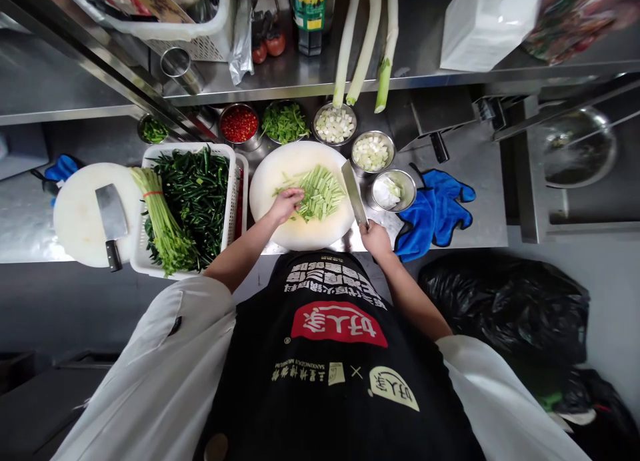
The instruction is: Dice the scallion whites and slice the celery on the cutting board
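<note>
A round white cutting board (267,164) lies before me with a pile of cut pale-green celery (323,194) on it. My left hand (286,205) is at the pile's left side, its fingers drawn together; what they pinch, if anything, is too small to make out. Gripped by the handle in my right hand (376,239) is a cleaver (354,193), its blade slanting over the board's right edge, apart from the pile. Beside the board on the right stand metal bowls of chopped white scallion (371,153) and one with white and pale-green pieces (394,190).
To the left, a white basket (231,201) holds green chilies (205,181) and a celery bunch (163,214). Beyond it, another cleaver (112,211) rests on a second board (75,204). Blue gloves (435,211) lie right. Leeks (367,41) overhang the shelf edge.
</note>
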